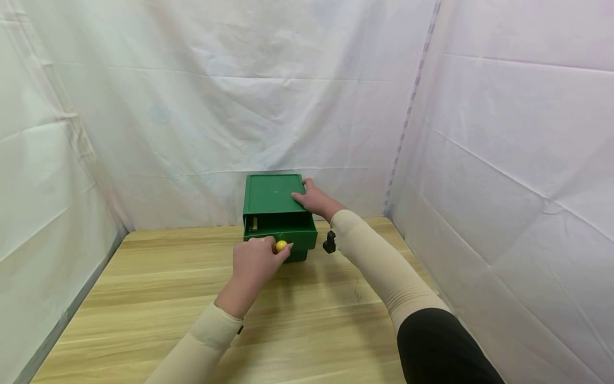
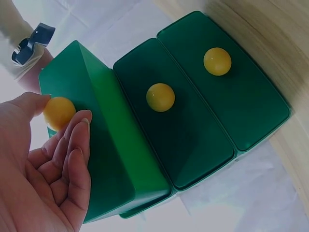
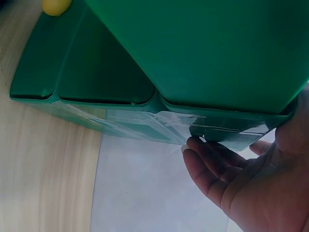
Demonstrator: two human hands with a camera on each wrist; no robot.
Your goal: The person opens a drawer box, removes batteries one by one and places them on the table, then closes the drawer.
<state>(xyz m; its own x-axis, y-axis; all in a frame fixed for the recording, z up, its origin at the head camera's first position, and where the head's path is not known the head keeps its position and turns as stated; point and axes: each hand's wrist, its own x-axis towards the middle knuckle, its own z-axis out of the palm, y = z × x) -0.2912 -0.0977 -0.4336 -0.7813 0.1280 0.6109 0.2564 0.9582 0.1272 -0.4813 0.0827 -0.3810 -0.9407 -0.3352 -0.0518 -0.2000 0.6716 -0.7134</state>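
A green drawer cabinet [image 1: 275, 193] stands on the table against the back sheet, its top drawer [image 1: 297, 240] pulled out. My left hand [image 1: 254, 260] pinches that drawer's round yellow knob [image 2: 59, 114] between thumb and fingers. My right hand [image 1: 317, 201] rests on the cabinet's upper right edge, thumb on top. In the right wrist view, its loosely bent fingers [image 3: 212, 166] touch the taped side. A small yellowish stick-like thing [image 1: 255, 224] lies at the left inside the drawer; its kind is unclear.
Two lower drawers with yellow knobs, the middle knob [image 2: 160, 97] and bottom knob [image 2: 217, 61], are closed. A wooden table [image 1: 158, 298] lies under everything. White sheets [image 1: 268, 96] hang behind and along both sides.
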